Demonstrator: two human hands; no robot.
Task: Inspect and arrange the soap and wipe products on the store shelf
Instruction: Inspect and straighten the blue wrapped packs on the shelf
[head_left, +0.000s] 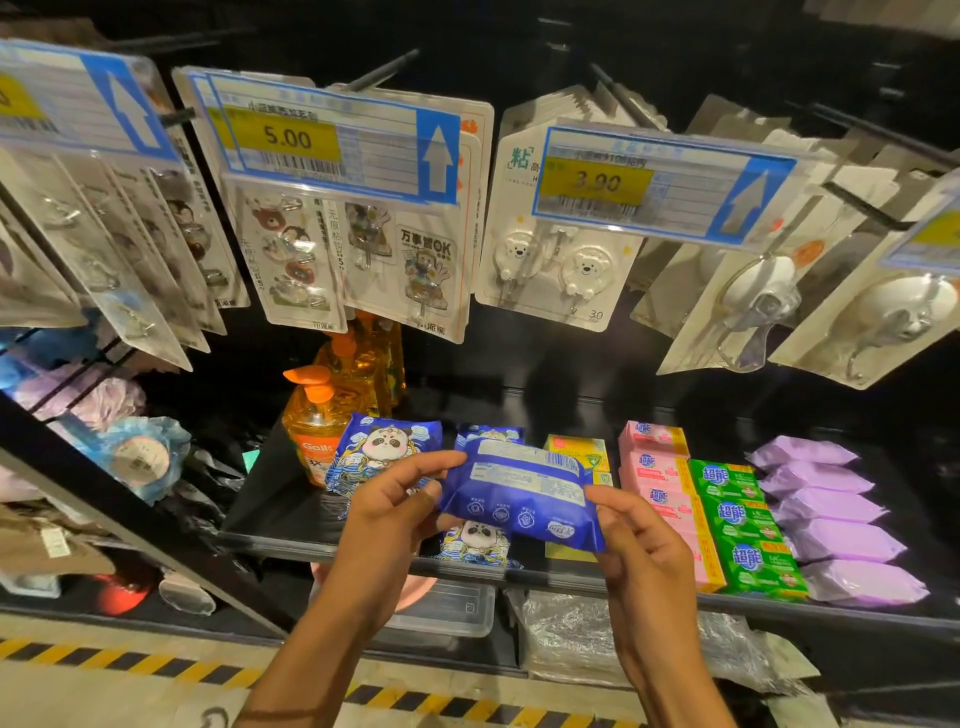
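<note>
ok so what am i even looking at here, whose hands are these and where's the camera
No machine here: a person wears one camera on the head, looking forward and down, so this single picture is their own view. The grip is just two bare hands. The left hand and right hand pinch the ends of a blue wipe pack, its printed back toward the camera. Below it, the dark store shelf carries panda-print packs, an orange pump bottle, pink soap bars, green soap bars and purple packs. Cards of wall hooks hang above, behind price tags.
</note>
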